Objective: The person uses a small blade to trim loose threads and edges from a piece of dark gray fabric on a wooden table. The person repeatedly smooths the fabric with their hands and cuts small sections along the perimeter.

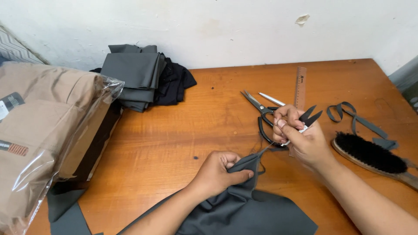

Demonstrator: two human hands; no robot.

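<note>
Presently, my left hand [217, 172] pinches a fold of dark grey woven fabric [244, 204], which lies at six o'clock on the orange-brown wooden table [174, 135]. My right hand [300, 139], at three o'clock of the left, has its fingers closed around small black thread snips [311, 116], blades pointing to one o'clock. Large black-handled tailor's scissors [260, 111] lie touching its knuckles at eleven o'clock. Wooden ruler [300, 87] at twelve; black-bristled wooden brush [372, 154] at three; folded grey and black cloth stack [143, 76] at ten.
</note>
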